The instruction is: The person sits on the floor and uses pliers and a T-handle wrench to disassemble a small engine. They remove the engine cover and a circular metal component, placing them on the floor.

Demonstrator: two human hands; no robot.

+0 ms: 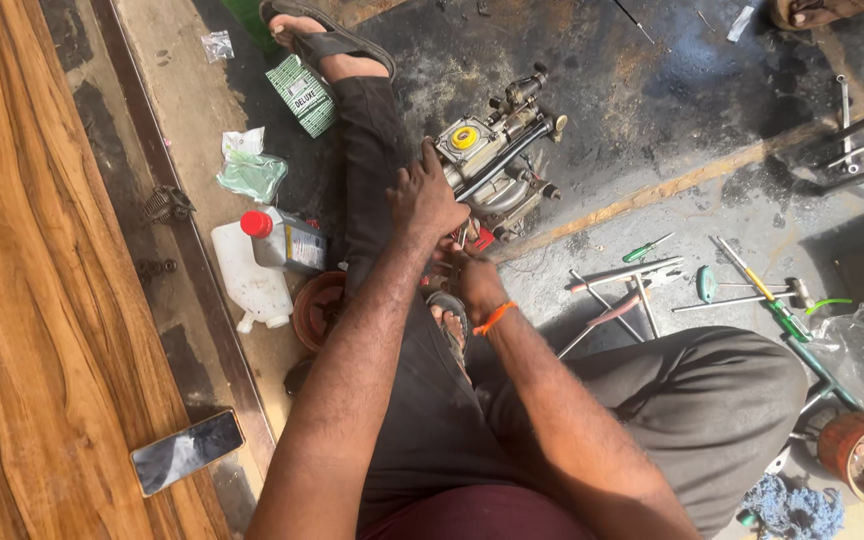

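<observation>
Nearest the camera, dark trousers and two bare forearms are seen, the person being seated on the floor [652, 210] with one leg stretched forward. The right hand [474, 282], marked by an orange band at the wrist, is held low beside the sandalled foot; its fingers are curled inward around something small, but what is gripped cannot be told, since the left hand covers it. The left hand [424, 198] is laid just beyond, fingers bent downward and resting against the near side of the small engine assembly [497, 160].

The engine assembly is seen as a grimy grey metal block, lying on the dark oil-stained floor beside the outstretched leg. A round yellow cap sits on its top face, a long dark rod runs diagonally across it, and a small red part shows at its near lower edge.

To the left of the leg, a white plastic jug [247, 280] and a grey bottle with a red cap [287, 240] are stood together. To the right, screwdrivers and metal rods [712, 285] are scattered on the floor. Farther off, a green-and-white box [302, 95] lies by the far foot.
</observation>
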